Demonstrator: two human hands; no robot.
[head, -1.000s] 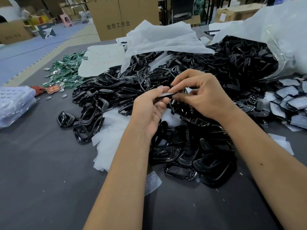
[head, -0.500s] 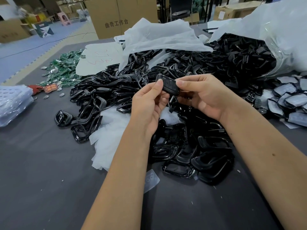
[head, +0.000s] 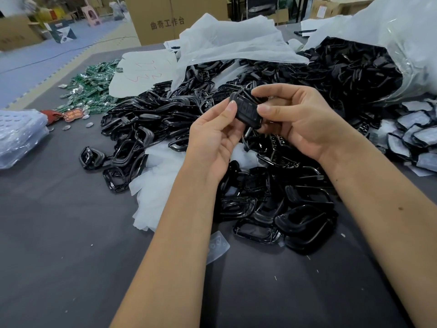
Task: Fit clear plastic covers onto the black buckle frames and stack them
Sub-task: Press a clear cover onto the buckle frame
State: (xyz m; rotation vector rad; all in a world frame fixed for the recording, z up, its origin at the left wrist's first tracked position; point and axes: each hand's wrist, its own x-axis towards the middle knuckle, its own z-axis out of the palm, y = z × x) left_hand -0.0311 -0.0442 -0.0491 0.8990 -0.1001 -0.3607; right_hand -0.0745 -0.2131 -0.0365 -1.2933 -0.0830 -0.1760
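Note:
Both hands hold one black buckle frame (head: 246, 110) up above the heap, its face turned toward me. My left hand (head: 212, 138) pinches its left edge between thumb and fingers. My right hand (head: 298, 119) grips its right side, thumb on the front. A large heap of black buckle frames (head: 179, 114) covers the middle of the table, with a lower pile (head: 283, 204) just under my wrists. A loose clear plastic cover (head: 218, 247) lies flat beside my left forearm. More clear covers (head: 416, 136) lie grouped at the right edge.
A big clear bag of black frames (head: 369, 67) lies open at the back right. White sheets (head: 231, 41) drape over the heap. Green circuit boards (head: 92, 86) lie at the back left, clear blister trays (head: 19, 136) at the left edge. Dark table surface (head: 71, 233) spreads in front; cardboard box (head: 170, 20) behind.
The hands rose slightly and turned the frame from edge-on to face-on toward me. The right thumb now lies on its front.

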